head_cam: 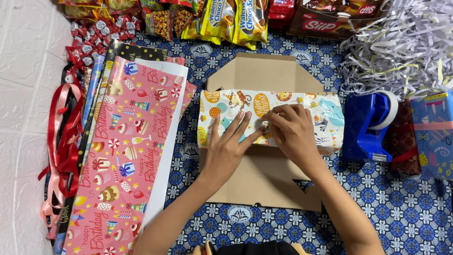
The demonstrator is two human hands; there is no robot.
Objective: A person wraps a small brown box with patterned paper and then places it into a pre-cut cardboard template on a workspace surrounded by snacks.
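Observation:
A box wrapped in light paper with animal prints lies across a flattened brown cardboard sheet. My left hand lies flat on the wrapped box's front, fingers spread. My right hand presses its fingertips against the paper near the box's middle, right beside my left fingertips, where a small piece of tape seems to sit. Neither hand grips anything.
A blue tape dispenser stands right of the box. Pink patterned wrapping sheets and red ribbons lie at the left. Snack packets line the back. Shredded white paper and a blue wrapped parcel sit at the right.

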